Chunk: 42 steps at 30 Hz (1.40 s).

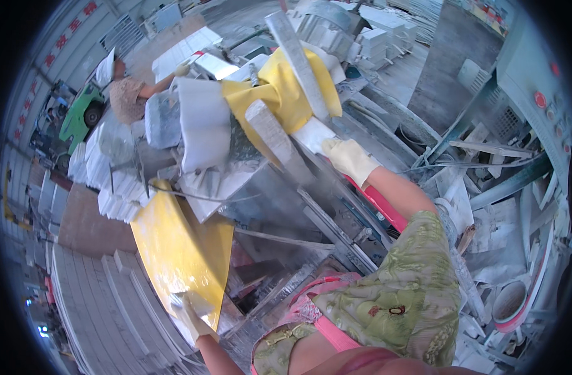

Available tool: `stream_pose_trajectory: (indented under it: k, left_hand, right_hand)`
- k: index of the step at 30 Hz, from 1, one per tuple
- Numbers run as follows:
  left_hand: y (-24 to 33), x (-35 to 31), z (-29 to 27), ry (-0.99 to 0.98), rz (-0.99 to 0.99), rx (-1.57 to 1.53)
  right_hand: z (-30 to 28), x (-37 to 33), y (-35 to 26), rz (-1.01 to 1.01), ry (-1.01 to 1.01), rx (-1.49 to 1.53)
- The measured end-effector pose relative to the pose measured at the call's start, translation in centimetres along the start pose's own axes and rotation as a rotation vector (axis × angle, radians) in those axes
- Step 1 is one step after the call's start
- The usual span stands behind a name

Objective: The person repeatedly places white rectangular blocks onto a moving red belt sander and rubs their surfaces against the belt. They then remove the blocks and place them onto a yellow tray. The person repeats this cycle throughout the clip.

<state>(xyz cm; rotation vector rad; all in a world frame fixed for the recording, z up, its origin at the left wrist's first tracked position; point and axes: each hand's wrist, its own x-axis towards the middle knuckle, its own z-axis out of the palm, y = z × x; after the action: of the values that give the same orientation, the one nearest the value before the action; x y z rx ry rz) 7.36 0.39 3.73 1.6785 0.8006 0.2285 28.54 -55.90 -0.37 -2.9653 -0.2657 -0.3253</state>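
My right hand (pixel 350 161), in a cream glove, reaches forward and grips the near end of a white slab (pixel 314 134). The slab lies at the edge of the machine, beside a yellow sheet (pixel 276 81) draped over it. Low on the left, my left hand (pixel 191 317) wears a similar glove. Its fingers are closed at a small whitish piece (pixel 197 302), too blurred to name, against a wet yellow sheet (pixel 180 244) that hangs down. Two rough grey bars (pixel 295 65) (pixel 276 140) stand across the upper yellow sheet.
A person (pixel 126 94) in a white head cover works across the machine. Stacked pale slabs (pixel 98 294) stand at the left. A control panel (pixel 542 94) with red buttons rises at the right, above broken stone pieces (pixel 498 225). A green vehicle (pixel 83 115) stands far left.
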Motion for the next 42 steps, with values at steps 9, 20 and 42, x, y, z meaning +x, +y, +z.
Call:
stream_pose_trajectory:
  k: [9,20,42]
  left_hand:
    - [-7.2,4.8,-1.8,0.245,0.149,0.120]
    - [-7.0,2.7,-1.8,0.132,0.319,0.490]
    - [-0.9,2.3,-0.2,0.062,0.125,-0.130]
  right_hand:
    - [2.2,-1.7,-22.2,0.248,-0.169,1.295]
    - [8.9,-9.8,-49.5,-0.276,-0.172,1.435]
    - [10.2,0.5,-8.6,0.206,0.275,0.594]
